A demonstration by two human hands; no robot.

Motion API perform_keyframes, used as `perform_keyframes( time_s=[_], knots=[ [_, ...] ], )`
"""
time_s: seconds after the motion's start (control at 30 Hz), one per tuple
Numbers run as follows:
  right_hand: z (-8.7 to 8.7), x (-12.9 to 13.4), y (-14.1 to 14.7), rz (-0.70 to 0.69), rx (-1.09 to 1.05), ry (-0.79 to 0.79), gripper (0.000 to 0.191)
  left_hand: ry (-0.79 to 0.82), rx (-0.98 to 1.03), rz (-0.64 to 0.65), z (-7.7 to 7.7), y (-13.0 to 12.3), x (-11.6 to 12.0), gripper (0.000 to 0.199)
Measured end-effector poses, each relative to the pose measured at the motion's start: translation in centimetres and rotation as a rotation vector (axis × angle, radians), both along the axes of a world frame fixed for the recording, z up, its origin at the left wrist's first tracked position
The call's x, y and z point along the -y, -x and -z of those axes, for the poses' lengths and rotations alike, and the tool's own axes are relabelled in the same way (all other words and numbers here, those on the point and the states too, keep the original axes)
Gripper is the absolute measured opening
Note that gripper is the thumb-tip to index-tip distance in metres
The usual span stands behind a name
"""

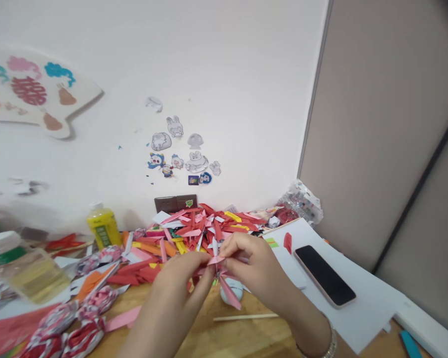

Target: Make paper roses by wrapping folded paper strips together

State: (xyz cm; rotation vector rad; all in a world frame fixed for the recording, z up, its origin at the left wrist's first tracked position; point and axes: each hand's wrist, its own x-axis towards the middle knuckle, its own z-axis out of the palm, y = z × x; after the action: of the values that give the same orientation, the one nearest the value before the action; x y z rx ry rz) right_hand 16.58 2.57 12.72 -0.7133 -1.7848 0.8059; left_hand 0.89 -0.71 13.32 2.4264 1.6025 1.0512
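Near the middle of the view, a pink folded paper piece [230, 292] with pointed petal-like arms is held between both hands. My left hand [184, 281] pinches it from the left between thumb and fingertips. From the right, my right hand [252, 261] grips it with thumb and bent fingers, close to the left fingertips. The fingers hide part of the paper. Just behind and below it shows a pale rounded object [227, 293], partly covered. A thin wooden stick [246, 316] lies on the wooden table [246, 343] beneath the hands.
Folded red, pink and yellow paper strips [194, 226] pile up against the wall. A phone [324, 275] rests on white paper [362, 311] at the right. To the left stand a yellow bottle [104, 226] and a clear container [33, 273], behind twisted red-and-white bundles [84, 333].
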Motion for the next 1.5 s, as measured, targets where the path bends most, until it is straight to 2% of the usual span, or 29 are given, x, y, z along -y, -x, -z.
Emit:
perform_keyframes(
  time_s=[0.07,0.17,0.37,0.47,0.57,0.67,0.77,0.9,0.97,1.03,1.2,1.3,1.5],
  knots=[
    [0.1,-0.2,-0.2,-0.015,0.031,0.016,0.015,0.005,-0.046,0.016,0.0,0.0,-0.2,0.024],
    [0.0,-0.3,-0.5,-0.005,0.085,-0.016,0.014,-0.078,-0.112,0.012,0.3,-0.1,-0.5,0.027],
    [-0.1,0.0,0.1,0.170,0.173,-0.235,0.022,-0.326,-0.282,-0.055,1.3,0.0,-0.9,0.025],
    [0.0,0.2,0.5,0.203,0.168,-0.282,0.024,-0.292,-0.273,-0.088,1.2,0.0,-1.0,0.023],
    [0.0,0.2,0.4,0.173,0.180,-0.250,0.025,-0.137,-0.196,-0.050,0.8,-0.1,-1.0,0.021],
    [-0.3,0.1,-0.1,0.100,0.215,-0.180,0.022,-0.088,-0.154,-0.001,0.6,0.0,-1.0,0.021],
    [-0.4,-0.1,-0.4,0.054,0.229,-0.155,0.020,-0.153,-0.170,0.023,0.8,0.2,-1.2,0.019],
    [-0.3,-0.1,-0.2,0.090,0.200,-0.170,0.025,-0.321,-0.221,0.014,1.5,0.4,-1.7,0.019],
    [-0.2,0.0,0.0,0.115,0.177,-0.162,0.027,-0.347,-0.224,0.009,1.6,0.3,-1.7,0.020],
    [-0.2,0.1,0.2,0.128,0.161,-0.158,0.028,-0.284,-0.189,0.017,1.4,0.2,-1.6,0.019],
    [-0.1,-0.2,0.0,0.106,0.147,-0.227,0.028,0.114,0.141,0.047,0.3,0.6,-1.1,0.020],
    [0.1,-0.4,-0.1,0.014,0.140,-0.281,0.031,0.217,0.320,0.077,-0.1,1.4,-1.5,0.021],
    [0.7,-0.6,0.1,-0.062,0.212,-0.435,0.029,0.391,0.398,0.210,-0.2,2.0,-1.9,0.021]
  ],
)
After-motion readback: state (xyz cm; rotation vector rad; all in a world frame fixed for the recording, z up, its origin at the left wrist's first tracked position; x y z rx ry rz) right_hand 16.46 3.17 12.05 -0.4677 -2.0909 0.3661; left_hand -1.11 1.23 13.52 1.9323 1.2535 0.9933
